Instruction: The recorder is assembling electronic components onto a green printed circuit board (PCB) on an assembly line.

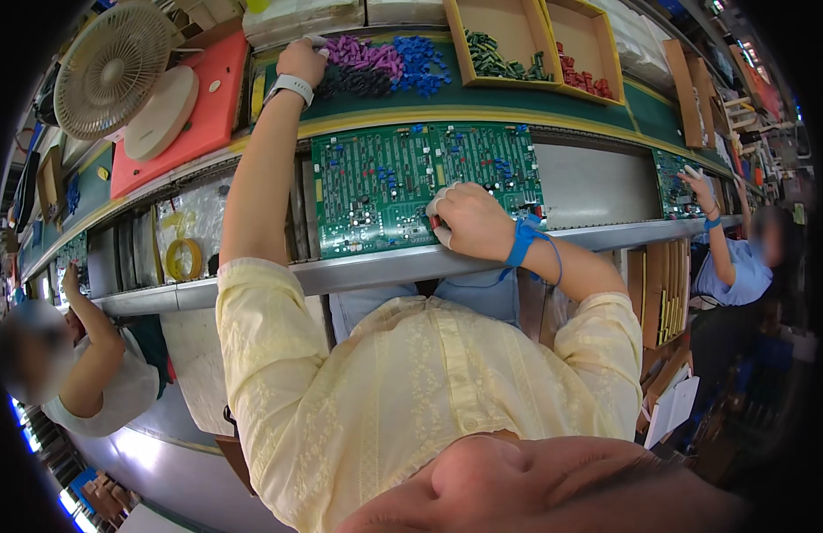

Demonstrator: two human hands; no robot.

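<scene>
Rail: a grey metal rail (367, 275) runs along the near edge, just in front of the person's pale yellow shirt (411, 382).
Boards: two green circuit boards (367, 169) lie side by side beyond the rail, dotted with small parts.
Right hand: the right hand (472, 220) is over the right-hand board, thumb and finger pinched together on a small red component (435, 221); a blue strap (522, 242) circles the wrist.
Tape: a yellow tape roll (183, 259) is left of the boards, beside clear plastic.
Left hand: the left hand (301, 64) reaches past the boards to the left edge of the purple components (363, 57) — whether its fingers are closed on one, I cannot tell.
Loose piles: black components (363, 83) lie nearer than the purple, blue components (420, 67) to their right.
Trays: two yellow-edged trays (505, 18) stand farther right — dark green parts (491, 58) in one, red parts (582, 78) in the other.
Fan: a round fan (114, 69) stands at far left by a red panel (218, 115).
Co-workers: one person (110, 382) sits at left, another (735, 274) at far right.
</scene>
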